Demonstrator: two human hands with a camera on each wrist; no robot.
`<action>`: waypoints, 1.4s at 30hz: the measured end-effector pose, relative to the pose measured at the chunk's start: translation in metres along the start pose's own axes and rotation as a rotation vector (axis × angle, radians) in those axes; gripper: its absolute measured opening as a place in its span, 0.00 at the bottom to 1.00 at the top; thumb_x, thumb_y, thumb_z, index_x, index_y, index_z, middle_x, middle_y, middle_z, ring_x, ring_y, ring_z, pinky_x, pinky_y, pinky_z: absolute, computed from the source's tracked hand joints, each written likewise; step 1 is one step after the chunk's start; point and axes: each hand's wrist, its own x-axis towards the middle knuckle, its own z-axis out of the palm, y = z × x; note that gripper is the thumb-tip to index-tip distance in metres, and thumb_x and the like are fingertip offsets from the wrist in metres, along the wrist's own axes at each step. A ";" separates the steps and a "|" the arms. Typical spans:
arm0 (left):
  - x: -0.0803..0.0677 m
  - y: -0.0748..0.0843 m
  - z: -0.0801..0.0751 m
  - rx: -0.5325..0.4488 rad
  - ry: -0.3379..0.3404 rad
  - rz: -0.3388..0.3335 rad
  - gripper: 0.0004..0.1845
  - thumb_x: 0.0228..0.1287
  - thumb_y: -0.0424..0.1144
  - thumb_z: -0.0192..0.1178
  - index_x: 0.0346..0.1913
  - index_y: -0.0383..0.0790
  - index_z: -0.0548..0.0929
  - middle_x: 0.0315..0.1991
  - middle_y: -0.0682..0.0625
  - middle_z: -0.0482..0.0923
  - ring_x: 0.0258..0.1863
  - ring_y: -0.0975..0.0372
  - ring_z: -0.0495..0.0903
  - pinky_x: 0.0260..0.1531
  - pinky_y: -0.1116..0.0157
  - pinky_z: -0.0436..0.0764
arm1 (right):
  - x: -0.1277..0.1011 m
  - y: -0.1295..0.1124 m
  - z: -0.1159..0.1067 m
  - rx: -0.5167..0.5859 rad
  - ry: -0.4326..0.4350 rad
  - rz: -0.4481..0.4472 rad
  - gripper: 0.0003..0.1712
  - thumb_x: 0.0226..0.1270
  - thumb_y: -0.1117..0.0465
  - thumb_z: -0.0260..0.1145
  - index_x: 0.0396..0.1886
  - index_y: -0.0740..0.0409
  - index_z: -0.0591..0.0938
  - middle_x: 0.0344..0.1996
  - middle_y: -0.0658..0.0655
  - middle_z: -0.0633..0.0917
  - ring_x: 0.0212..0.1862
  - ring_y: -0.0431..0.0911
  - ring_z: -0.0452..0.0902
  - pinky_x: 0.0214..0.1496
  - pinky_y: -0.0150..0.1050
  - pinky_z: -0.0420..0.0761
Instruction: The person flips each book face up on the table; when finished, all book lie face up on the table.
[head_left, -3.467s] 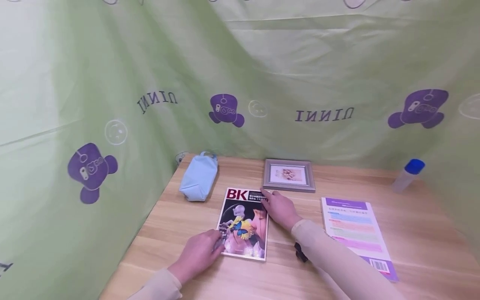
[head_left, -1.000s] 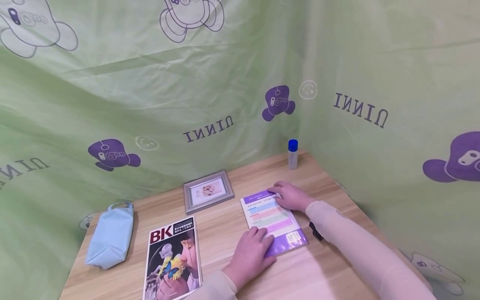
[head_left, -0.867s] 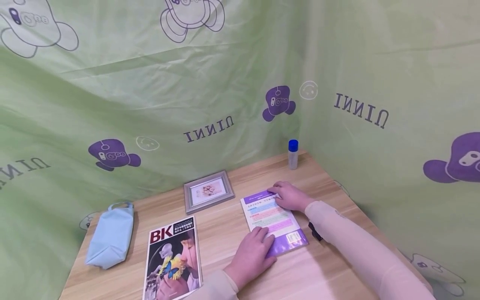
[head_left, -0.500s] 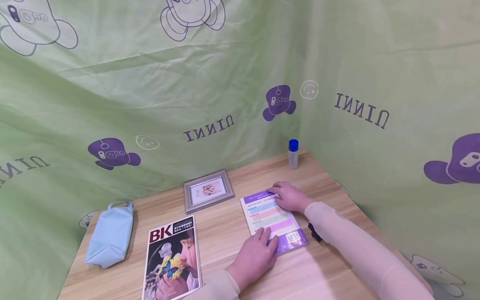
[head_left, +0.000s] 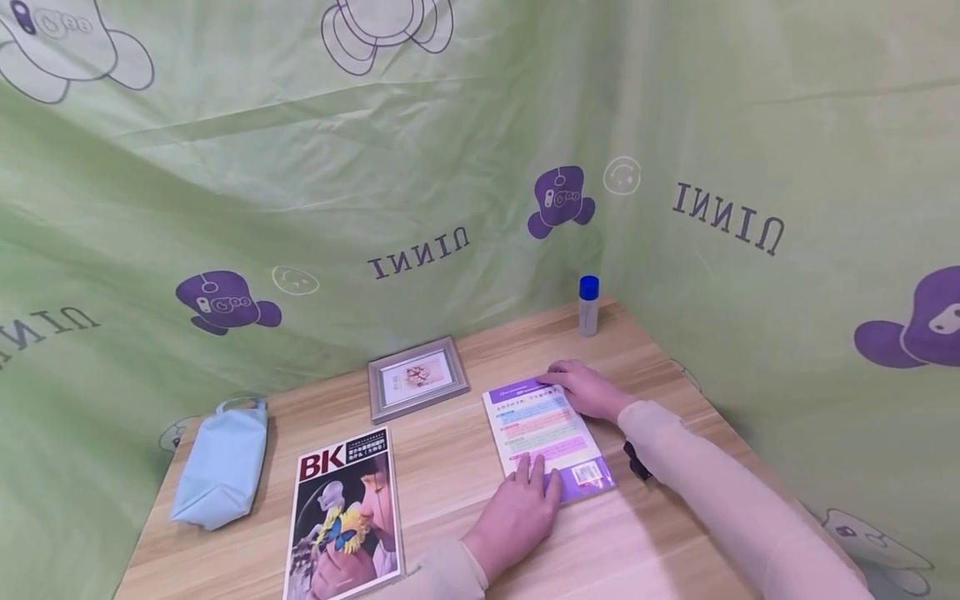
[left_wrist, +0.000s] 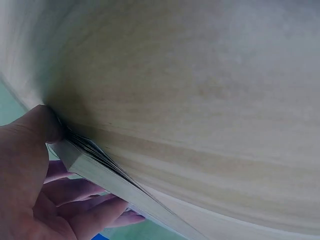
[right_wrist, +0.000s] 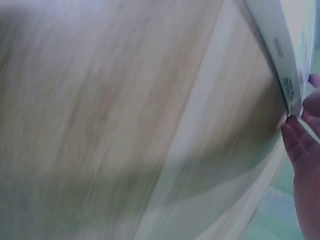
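The purple-and-white booklet (head_left: 546, 437) lies flat on the wooden table (head_left: 450, 467), right of centre and nearer the right edge. Its long axis runs from the near edge of the table toward the far right corner, tilted slightly leftward at the far end. The purple header band is at the far end; the barcode corner is at the near end.

The left hand (head_left: 517, 512) grips the near end of the booklet. In the head view its fingers lie on the cover beside the barcode. In the left wrist view the thumb (left_wrist: 37, 125) presses the page edge of the booklet (left_wrist: 107, 177) while the fingers (left_wrist: 85, 200) curl under it, lifting that end off the table (left_wrist: 200, 90).

The right hand (head_left: 588, 390) is at the far right corner of the booklet, fingers over the header band. In the right wrist view the fingertips (right_wrist: 300, 137) pinch the corner of the booklet (right_wrist: 280, 50) above the table (right_wrist: 110, 120).

To the left of the booklet, a magazine (head_left: 345, 512) marked "BK" lies flat at the near edge. A silver picture frame (head_left: 417, 388) lies behind and between the two. A light blue pouch (head_left: 221, 471) rests near the left edge. A small clear bottle with a blue cap (head_left: 588, 305) stands upright at the far right corner.

A green cloth backdrop (head_left: 300, 167) printed with purple figures and lettering encloses the table at the back and both sides.
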 end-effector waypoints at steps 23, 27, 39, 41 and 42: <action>-0.003 -0.012 -0.003 0.011 0.039 0.052 0.22 0.81 0.38 0.47 0.71 0.35 0.75 0.60 0.33 0.81 0.57 0.46 0.84 0.44 0.62 0.88 | -0.007 0.023 -0.002 0.018 0.037 -0.137 0.25 0.79 0.70 0.56 0.72 0.56 0.79 0.69 0.72 0.73 0.70 0.69 0.68 0.72 0.67 0.65; -0.006 -0.012 0.000 -0.056 0.030 0.031 0.23 0.80 0.39 0.50 0.71 0.35 0.74 0.61 0.32 0.80 0.58 0.45 0.83 0.45 0.60 0.88 | -0.010 0.023 -0.003 0.023 0.006 -0.135 0.26 0.79 0.70 0.57 0.73 0.56 0.77 0.73 0.71 0.71 0.73 0.68 0.65 0.74 0.65 0.63; -0.008 -0.005 0.004 -0.144 0.062 -0.064 0.29 0.73 0.51 0.61 0.69 0.36 0.78 0.61 0.34 0.81 0.59 0.45 0.83 0.50 0.57 0.87 | -0.013 0.021 -0.002 0.049 -0.023 -0.108 0.26 0.82 0.67 0.56 0.76 0.55 0.74 0.77 0.67 0.65 0.76 0.67 0.61 0.76 0.64 0.59; -0.007 -0.005 0.003 -0.142 0.039 -0.069 0.29 0.75 0.52 0.60 0.69 0.37 0.78 0.62 0.34 0.80 0.59 0.45 0.83 0.48 0.57 0.88 | -0.014 0.020 -0.003 0.053 -0.030 -0.094 0.26 0.82 0.66 0.56 0.76 0.54 0.74 0.77 0.67 0.65 0.76 0.66 0.61 0.76 0.64 0.59; -0.007 -0.004 0.003 -0.132 0.032 -0.067 0.27 0.76 0.51 0.59 0.69 0.37 0.78 0.62 0.34 0.81 0.59 0.45 0.83 0.46 0.57 0.88 | -0.014 0.019 -0.003 0.052 -0.031 -0.091 0.26 0.82 0.66 0.56 0.76 0.53 0.74 0.77 0.67 0.65 0.76 0.67 0.61 0.76 0.64 0.59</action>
